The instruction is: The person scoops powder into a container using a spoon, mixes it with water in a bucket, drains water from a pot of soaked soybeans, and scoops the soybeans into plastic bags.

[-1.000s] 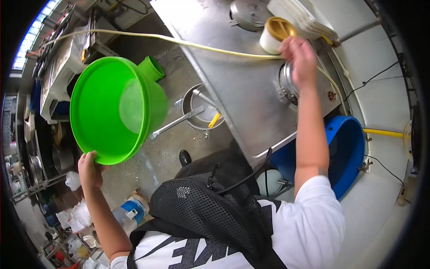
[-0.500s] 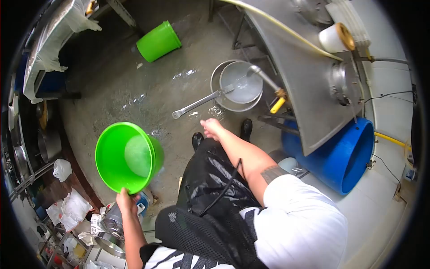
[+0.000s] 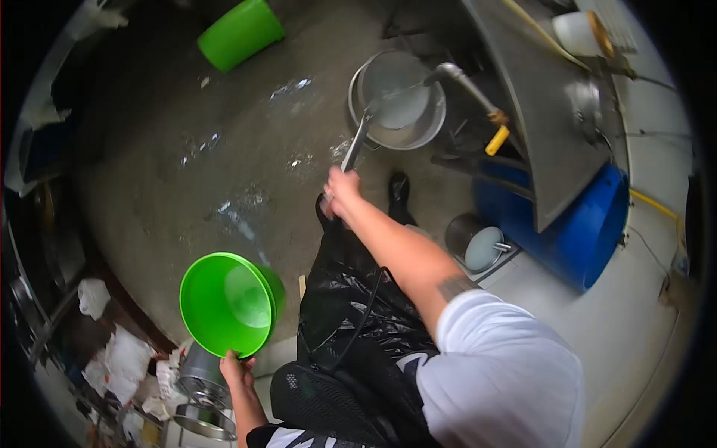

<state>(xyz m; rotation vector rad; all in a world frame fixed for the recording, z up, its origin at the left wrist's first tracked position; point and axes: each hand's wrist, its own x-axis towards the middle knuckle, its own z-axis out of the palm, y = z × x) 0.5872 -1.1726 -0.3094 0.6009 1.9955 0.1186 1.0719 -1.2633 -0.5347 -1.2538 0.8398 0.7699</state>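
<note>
A bright green bucket (image 3: 198, 302) hangs tilted from my left hand (image 3: 236, 367), whose fingers close on its lower rim. Inside it shows a pale, shiny patch. My right hand (image 3: 343, 190) is wrapped around the handle of a long-handled metal pan (image 3: 357, 142). The pan's round end is over a wider metal basin (image 3: 435, 123) on the floor, and both look pale and watery inside. Above them, a metal spout (image 3: 470, 86) with a yellow lever (image 3: 497, 140) points toward the pan.
Another green bucket (image 3: 240, 36) lies on its side on the wet floor (image 3: 164, 216). To the right are a steel table (image 3: 549, 149) and a large blue barrel (image 3: 575, 239). Plastic bags (image 3: 131, 355) and metal pots (image 3: 205, 422) crowd the lower left.
My right hand, empty earlier, has taken hold of the pan's handle and swung it closer to my legs. The green bucket appears lower and slightly further right; the whole view has shifted.
</note>
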